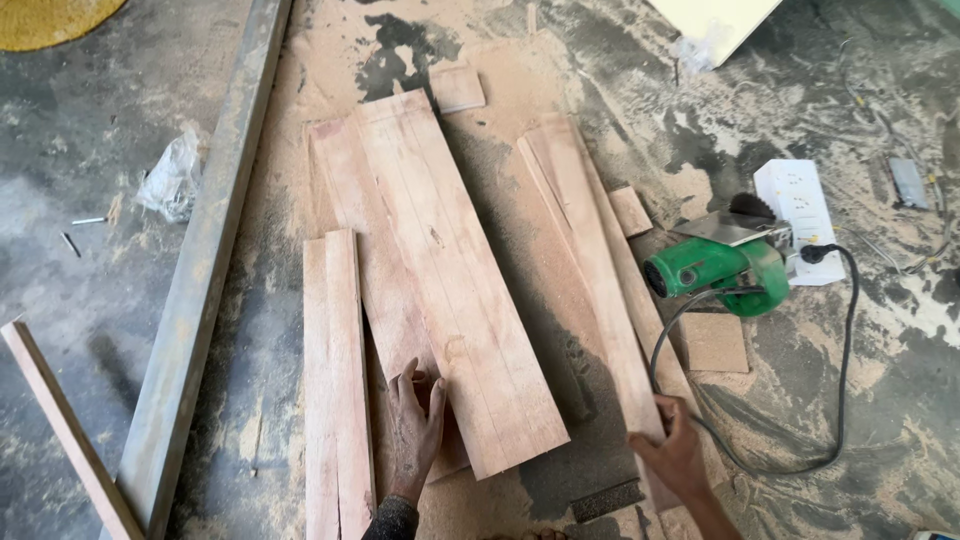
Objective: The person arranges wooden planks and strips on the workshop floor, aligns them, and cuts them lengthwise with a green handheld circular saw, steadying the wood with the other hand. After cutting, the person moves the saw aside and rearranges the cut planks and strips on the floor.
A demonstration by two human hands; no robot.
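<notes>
**Both hands on the boards, saw parked at the side**

While I watch through the head camera, the biggest thing before me is the sawdust-strewn concrete floor [90,200], and on it a long grey metal beam [205,260] runs from the top down to the lower left. Next in size is the wide plank [440,270], lying slantwise in the middle with pencil lines along its length. Just left of it lie two narrow strips [332,380] side by side, and to its right a long thin board [590,290] slants toward the lower right.

I see the left hand [415,430] resting flat with fingers spread on the near end of the wide plank (its fingertips touch the plank's lower edge, gripping nothing). The right hand [672,450] is clamped around the near end of the long thin board.

Right of that board sits a green circular saw [715,265], its black cord [845,370] looping over the floor from a white power strip [800,215]. A square offcut [714,342] lies just below the saw, a small block [630,210] near the thin board, another offcut [457,89] beyond the plank's far end, and a crumpled plastic bag [172,178] left of the beam.
</notes>
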